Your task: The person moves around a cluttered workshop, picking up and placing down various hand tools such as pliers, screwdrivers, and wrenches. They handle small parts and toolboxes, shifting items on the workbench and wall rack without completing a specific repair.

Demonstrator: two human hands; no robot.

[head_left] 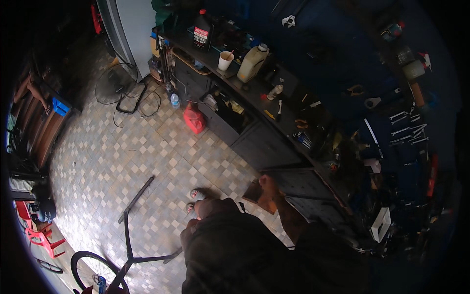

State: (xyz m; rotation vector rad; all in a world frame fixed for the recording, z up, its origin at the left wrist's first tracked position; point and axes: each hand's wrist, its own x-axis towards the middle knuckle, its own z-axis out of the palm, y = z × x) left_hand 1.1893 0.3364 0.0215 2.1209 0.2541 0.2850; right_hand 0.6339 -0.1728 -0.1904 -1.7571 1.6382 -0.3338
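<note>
My right hand [267,184] is closed, beside the dark workbench cabinet [267,147] at the right. Right under it is a brown wooden panel or opened drawer [255,193] that juts out low from the cabinet front. Whether the fingers grip its edge or hold something small cannot be made out in the dim light. My left hand does not show; bare skin at the left edge of my dark clothing looks like a knee.
An open drawer [226,104] holds several items. On the bench stand a black bottle [201,35], a cup [225,61] and a jerrycan [253,63]. Wrenches [402,131] hang at the right. A bicycle frame [128,235], red bag [194,120] and fan [116,84] are on the tiled floor.
</note>
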